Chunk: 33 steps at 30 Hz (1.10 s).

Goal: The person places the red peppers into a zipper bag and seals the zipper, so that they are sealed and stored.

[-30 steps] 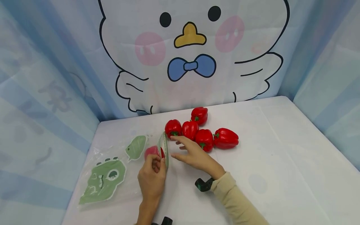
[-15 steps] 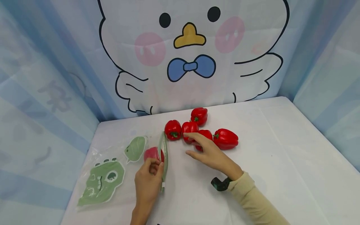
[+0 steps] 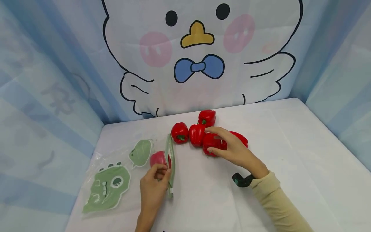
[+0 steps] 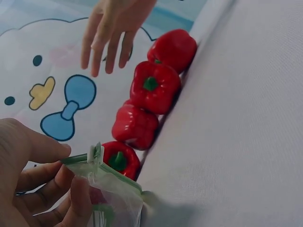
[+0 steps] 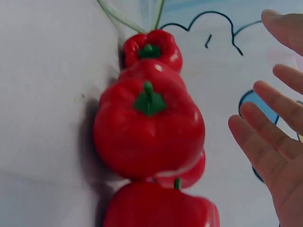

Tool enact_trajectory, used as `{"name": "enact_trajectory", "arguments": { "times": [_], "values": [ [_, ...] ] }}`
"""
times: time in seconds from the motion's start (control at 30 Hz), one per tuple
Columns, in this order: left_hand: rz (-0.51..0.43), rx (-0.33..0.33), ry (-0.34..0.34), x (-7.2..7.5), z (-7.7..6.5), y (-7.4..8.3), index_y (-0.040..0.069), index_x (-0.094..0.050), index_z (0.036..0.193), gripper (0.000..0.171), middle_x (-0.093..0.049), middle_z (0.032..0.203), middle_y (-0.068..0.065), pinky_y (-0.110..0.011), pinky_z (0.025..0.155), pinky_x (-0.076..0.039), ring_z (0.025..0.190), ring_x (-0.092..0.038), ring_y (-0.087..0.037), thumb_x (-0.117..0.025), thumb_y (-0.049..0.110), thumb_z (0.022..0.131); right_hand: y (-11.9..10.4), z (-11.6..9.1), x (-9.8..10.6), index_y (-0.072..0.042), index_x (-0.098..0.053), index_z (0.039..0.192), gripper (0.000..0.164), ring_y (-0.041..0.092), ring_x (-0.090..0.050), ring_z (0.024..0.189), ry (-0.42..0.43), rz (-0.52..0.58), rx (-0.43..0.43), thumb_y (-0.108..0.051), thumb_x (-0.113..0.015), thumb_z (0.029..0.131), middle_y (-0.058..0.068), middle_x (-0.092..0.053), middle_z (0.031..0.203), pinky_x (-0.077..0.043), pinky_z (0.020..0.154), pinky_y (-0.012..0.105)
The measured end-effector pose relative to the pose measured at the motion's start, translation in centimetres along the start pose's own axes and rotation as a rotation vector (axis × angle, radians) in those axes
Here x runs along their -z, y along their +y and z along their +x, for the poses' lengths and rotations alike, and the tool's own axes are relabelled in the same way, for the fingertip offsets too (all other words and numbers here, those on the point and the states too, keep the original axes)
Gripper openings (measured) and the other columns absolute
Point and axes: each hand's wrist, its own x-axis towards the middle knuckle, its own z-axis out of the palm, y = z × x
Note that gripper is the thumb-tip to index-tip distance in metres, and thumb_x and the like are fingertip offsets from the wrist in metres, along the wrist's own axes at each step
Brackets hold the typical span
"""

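Observation:
My left hand (image 3: 153,187) pinches the green-edged mouth of a clear zip bag (image 3: 171,177), thumb and fingers on its rim in the left wrist view. The bag lies on the table with its mouth parted, and one red bell pepper (image 3: 157,158) is inside it. Over the other bell peppers hovers my right hand (image 3: 236,153), fingers spread and holding nothing. Closest to it is the front bell pepper (image 3: 209,140); in the right wrist view a gap shows between the fingers and the peppers. Another bell pepper (image 3: 240,137) is partly hidden behind that hand.
Several red bell peppers sit in a cluster: one by the bag mouth (image 3: 179,133), one in the middle (image 3: 196,135) and one at the back (image 3: 207,118). Green cartoon prints mark the bag. A patterned curtain (image 3: 200,90) borders the white table (image 3: 290,174).
My right hand has moved rightward from the bag mouth to above the front bell peppers. The pepper at the bag mouth now sits further inside, and my left hand stays on the rim.

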Motion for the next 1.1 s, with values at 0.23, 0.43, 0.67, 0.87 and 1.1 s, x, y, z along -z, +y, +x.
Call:
{"name": "enact_trajectory", "arguments": {
  "times": [0.23, 0.43, 0.67, 0.87, 1.1],
  "values": [
    [-0.003, -0.004, 0.035, 0.0, -0.1, -0.4, 0.012, -0.075, 0.091, 0.013, -0.072, 0.077, -0.001, -0.017, 0.060, -0.047, 0.062, -0.058, -0.003, -0.083, 0.003, 0.086, 1.3, -0.5, 2.2, -0.011, -0.050, 0.151, 0.068, 0.036, -0.053, 0.138, 0.029, -0.048, -0.048, -0.010, -0.081, 0.090, 0.011, -0.052, 0.154, -0.051, 0.108, 0.060],
    [-0.041, -0.106, 0.073, -0.2, -0.1, -1.1, 0.009, -0.074, 0.091, 0.016, -0.070, 0.076, -0.002, -0.016, 0.053, -0.047, 0.061, -0.058, -0.004, -0.083, -0.002, 0.083, 2.1, -0.9, 3.7, -0.016, -0.048, 0.153, 0.067, 0.039, -0.048, 0.143, 0.031, -0.076, -0.141, -0.018, -0.079, 0.093, 0.011, -0.048, 0.158, -0.048, 0.111, 0.063],
    [-0.075, -0.159, 0.092, -0.5, -0.2, -1.4, 0.011, -0.074, 0.090, 0.017, -0.070, 0.075, 0.000, -0.016, 0.051, -0.046, 0.061, -0.057, -0.001, -0.083, -0.003, 0.083, 3.0, -1.7, 4.8, -0.018, -0.045, 0.155, 0.069, 0.046, -0.041, 0.147, -0.009, -0.079, -0.231, -0.026, -0.078, 0.095, 0.012, -0.045, 0.160, -0.042, 0.115, 0.066],
    [-0.076, -0.149, 0.093, -0.5, -0.2, -1.5, 0.012, -0.074, 0.089, 0.018, -0.070, 0.075, 0.001, -0.016, 0.051, -0.045, 0.060, -0.057, -0.001, -0.084, -0.002, 0.083, 4.4, -2.1, 5.3, -0.014, -0.041, 0.157, 0.072, 0.053, -0.037, 0.148, -0.052, -0.094, -0.284, -0.029, -0.076, 0.096, 0.018, -0.041, 0.161, -0.037, 0.117, 0.069],
    [-0.088, -0.146, 0.091, -0.5, -0.3, -1.5, 0.012, -0.074, 0.090, 0.018, -0.070, 0.075, 0.000, -0.014, 0.051, -0.045, 0.061, -0.058, -0.002, -0.083, -0.002, 0.083, 5.8, -2.3, 5.5, -0.011, -0.038, 0.158, 0.074, 0.052, -0.039, 0.145, -0.087, -0.054, -0.318, -0.028, -0.075, 0.096, 0.023, -0.040, 0.161, -0.040, 0.114, 0.071]
  ]
}}
